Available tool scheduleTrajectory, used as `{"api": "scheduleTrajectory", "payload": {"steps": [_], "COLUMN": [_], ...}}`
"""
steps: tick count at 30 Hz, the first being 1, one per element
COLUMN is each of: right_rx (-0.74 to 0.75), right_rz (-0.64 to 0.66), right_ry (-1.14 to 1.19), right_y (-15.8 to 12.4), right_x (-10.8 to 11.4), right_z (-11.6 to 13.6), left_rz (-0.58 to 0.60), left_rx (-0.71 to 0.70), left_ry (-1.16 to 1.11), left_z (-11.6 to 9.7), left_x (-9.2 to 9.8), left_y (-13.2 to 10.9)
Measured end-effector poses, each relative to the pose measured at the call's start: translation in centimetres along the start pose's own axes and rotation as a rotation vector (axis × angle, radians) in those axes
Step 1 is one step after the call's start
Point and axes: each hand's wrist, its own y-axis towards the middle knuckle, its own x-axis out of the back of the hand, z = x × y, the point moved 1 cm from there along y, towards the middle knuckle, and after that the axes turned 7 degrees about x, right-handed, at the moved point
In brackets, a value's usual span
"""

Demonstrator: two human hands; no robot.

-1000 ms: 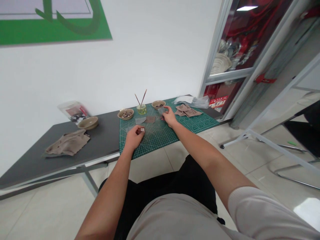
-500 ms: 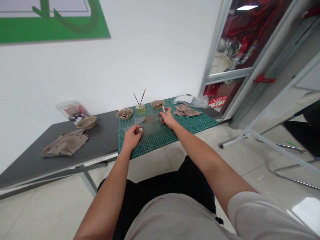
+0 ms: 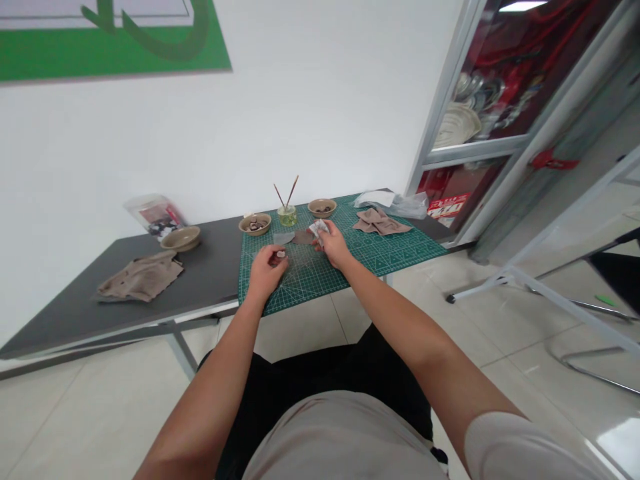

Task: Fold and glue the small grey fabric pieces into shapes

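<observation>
My left hand (image 3: 267,267) is closed on a small pale round piece (image 3: 281,254), which shows between thumb and fingers just above the green cutting mat (image 3: 320,277). In my right hand (image 3: 333,245) is a crumpled whitish piece (image 3: 319,231) with grey marks, perhaps tissue or paper, gripped by the fingers. Between and beyond the hands lie a small brown cloth square (image 3: 302,237) and a greyish translucent sheet (image 3: 283,237). Behind them stand a bowl with small dark and pale pieces (image 3: 255,225), a glass jar (image 3: 287,215) holding two thin sticks, and another bowl (image 3: 322,208).
Brown cloth (image 3: 381,222) and a clear plastic bag (image 3: 407,204) lie at the mat's right. Leftward on the dark table (image 3: 210,267) are another brown cloth (image 3: 141,277), a bowl (image 3: 181,239) and a plastic pack (image 3: 156,215). A white wall rises behind.
My right hand has turned, and the whitish piece in it now shows broad side up. My left hand holds its small piece much as before. The whole view has shifted slightly.
</observation>
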Motion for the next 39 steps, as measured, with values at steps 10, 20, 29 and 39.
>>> {"api": "scheduleTrajectory", "payload": {"steps": [10,20,29,39], "right_rx": [-0.046,-0.044,-0.113,-0.066], "right_rz": [0.111,0.139,0.161,0.246], "right_ry": [0.062,0.104,0.15,0.037], "right_y": [-1.3,-2.0,-2.5,-2.2], "right_x": [-2.7,-2.4,-2.7,-2.7], "right_z": [-0.8,-0.5,0.0,-0.8], "left_rz": [0.038,0.173,0.061,0.063], "left_rx": [0.151,0.135,0.085,0.05], "left_ry": [-0.13,-0.302,-0.259,-0.149], "left_z": [-1.2,-1.2,-1.1,-1.1], "left_x": [-0.5,-2.6,-2.1,-1.9], "left_y": [1.5,1.4,1.0,0.8]}}
